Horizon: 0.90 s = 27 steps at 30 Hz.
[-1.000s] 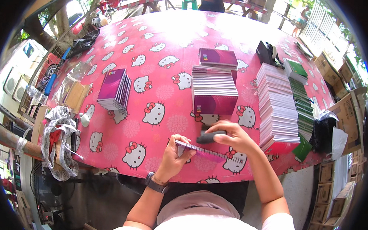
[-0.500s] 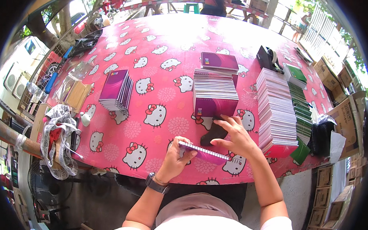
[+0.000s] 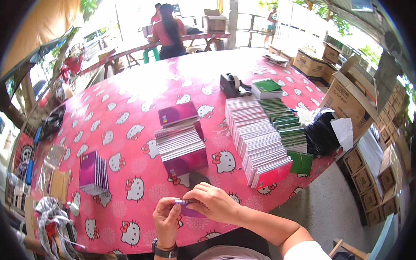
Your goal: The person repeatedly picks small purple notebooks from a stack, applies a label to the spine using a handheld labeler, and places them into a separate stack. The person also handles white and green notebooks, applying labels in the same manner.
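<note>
A purple spiral notebook (image 3: 192, 212) is held near the table's front edge, its bound edge facing up. My left hand (image 3: 166, 219) pinches one end of it between thumb and fingers. Bent over the coil, my right hand (image 3: 217, 203) has its fingers closed on the other end and hides most of the binding. Just beyond my right hand lies a dark, flat object (image 3: 198, 179), partly covered. Behind that stands a row of purple notebooks (image 3: 185, 162), and a smaller purple stack (image 3: 93, 174) sits to the left.
On the right run a long row of pink-covered notebooks (image 3: 258, 141) and green notebooks (image 3: 283, 126). A black tape dispenser (image 3: 232, 87) stands behind them. Cardboard boxes (image 3: 348, 103) line the right side. Tangled white strapping (image 3: 53, 221) lies at the left corner. People (image 3: 169, 32) are at a far table.
My right hand has come from beside the dark object onto the notebook's coil. The whole view has swung to the right.
</note>
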Tool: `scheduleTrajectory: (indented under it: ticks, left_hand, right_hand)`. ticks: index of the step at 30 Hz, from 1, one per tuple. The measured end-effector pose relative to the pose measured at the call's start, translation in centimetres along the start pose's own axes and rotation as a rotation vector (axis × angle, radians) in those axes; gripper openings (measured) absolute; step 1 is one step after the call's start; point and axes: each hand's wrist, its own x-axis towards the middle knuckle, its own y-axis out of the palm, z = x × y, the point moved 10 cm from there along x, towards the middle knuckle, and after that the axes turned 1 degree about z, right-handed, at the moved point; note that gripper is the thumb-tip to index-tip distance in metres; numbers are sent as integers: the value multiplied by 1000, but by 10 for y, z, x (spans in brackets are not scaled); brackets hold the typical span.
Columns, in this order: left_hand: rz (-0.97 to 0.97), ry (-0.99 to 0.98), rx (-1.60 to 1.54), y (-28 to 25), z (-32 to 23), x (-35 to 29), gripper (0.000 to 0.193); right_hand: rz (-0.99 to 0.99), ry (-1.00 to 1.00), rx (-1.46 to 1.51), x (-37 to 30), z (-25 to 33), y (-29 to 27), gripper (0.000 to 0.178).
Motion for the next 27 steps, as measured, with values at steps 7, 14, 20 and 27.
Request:
scheduleTrajectory:
  ticks: [7,14,20,27]
  left_hand:
    - [-22,98,59,5,-12,0,14]
    - [-51,141,96,0,-18,-3,15]
    - [-59,151,72,-2,-23,-3,17]
    - [-53,150,97,-2,-25,-4,14]
  right_hand:
    - [-100,-35,-29,-4,5,-12,24]
    - [-119,-26,26,-5,12,-9,21]
    - [-171,36,118,-9,12,-7,36]
    - [-190,5,144,-7,10,-3,29]
